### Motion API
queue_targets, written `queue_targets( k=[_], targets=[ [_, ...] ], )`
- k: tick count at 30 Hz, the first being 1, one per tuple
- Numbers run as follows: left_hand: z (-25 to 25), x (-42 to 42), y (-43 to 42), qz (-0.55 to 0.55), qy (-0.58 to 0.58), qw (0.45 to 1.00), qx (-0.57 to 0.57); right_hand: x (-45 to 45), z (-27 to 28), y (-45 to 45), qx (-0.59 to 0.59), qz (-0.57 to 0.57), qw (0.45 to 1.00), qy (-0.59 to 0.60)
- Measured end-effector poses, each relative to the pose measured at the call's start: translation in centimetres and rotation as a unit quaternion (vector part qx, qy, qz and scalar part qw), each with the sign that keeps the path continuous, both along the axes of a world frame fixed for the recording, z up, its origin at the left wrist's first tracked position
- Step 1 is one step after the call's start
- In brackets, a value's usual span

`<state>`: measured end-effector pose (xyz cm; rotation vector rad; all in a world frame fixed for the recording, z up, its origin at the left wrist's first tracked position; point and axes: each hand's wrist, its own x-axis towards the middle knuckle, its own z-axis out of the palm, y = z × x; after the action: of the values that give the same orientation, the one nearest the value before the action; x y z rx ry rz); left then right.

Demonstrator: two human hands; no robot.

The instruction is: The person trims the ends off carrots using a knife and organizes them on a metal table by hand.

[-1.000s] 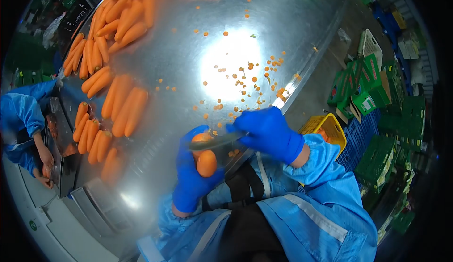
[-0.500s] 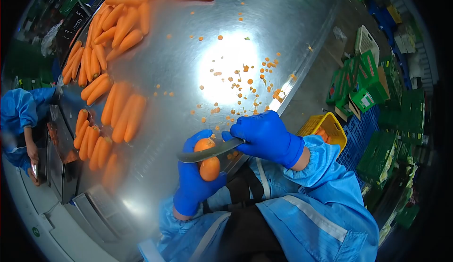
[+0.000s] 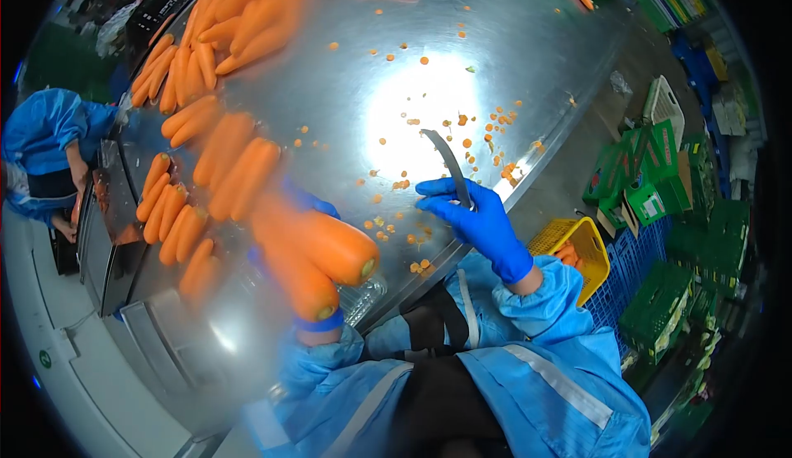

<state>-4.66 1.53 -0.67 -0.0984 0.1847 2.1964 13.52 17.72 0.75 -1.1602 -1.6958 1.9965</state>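
Two large carrots (image 3: 318, 252) lie in my blue-gloved left hand (image 3: 318, 202), their cut ends toward me; they cover most of its palm and fingers. My right hand (image 3: 483, 225), also in a blue glove, grips a knife (image 3: 448, 159) whose curved blade points up and away, apart from the carrots. Small round carrot trimmings (image 3: 467, 142) are scattered on the metal table (image 3: 346, 103) beyond both hands. Pairs of carrots (image 3: 252, 173) rest just left of my left hand, partly blurred.
A carrot pile (image 3: 247, 21) covers the table's far left. A co-worker in blue (image 3: 62, 145) stands at the left beside a dark tray. A yellow basket (image 3: 601, 272) holding carrots, a blue crate (image 3: 652, 248) and green boxes (image 3: 656, 169) stand right of the table edge.
The knife has come away from the carrots, its blade now pointing up. My left hand has moved left and turned the carrots, so their lengths show. The view has shifted slightly.
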Motion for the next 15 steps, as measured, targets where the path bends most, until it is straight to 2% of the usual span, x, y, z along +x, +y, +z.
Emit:
queue_targets(
  k=[1,2,4,8,10,12,14,15],
  targets=[
    [-0.9,-0.6,-0.3,-0.003,-0.013,0.999,0.033,-0.1,-0.8,-0.6,-0.018,0.015,0.997,0.078],
    [-1.6,-0.9,-0.6,-0.007,-0.028,0.997,0.066,-0.4,-0.5,-1.2,-0.008,0.028,0.994,0.105],
    [-1.1,-0.8,-0.7,0.026,-0.015,0.999,-0.033,-1.6,0.8,-2.8,0.013,0.055,0.986,0.155],
    [-3.8,-1.8,-2.1,0.031,0.083,0.991,-0.098,-3.8,0.5,-6.2,0.08,0.1,0.979,0.159],
    [-3.8,-1.5,-2.3,0.049,0.12,0.979,-0.155,-5.1,0.6,-7.3,0.156,0.087,0.973,0.144],
    [-2.6,-1.5,-2.7,0.06,0.12,0.97,-0.205,-5.9,-0.8,-7.6,0.16,0.097,0.976,0.115],
    [-1.0,-1.8,-3.5,0.054,0.094,0.967,-0.232,-6.3,-1.4,-7.7,0.058,0.092,0.988,0.113],
    [-1.2,-2.4,-4.7,0.089,0.131,0.947,-0.281,-6.5,-1.3,-7.6,0.006,0.082,0.99,0.112]
  ],
)
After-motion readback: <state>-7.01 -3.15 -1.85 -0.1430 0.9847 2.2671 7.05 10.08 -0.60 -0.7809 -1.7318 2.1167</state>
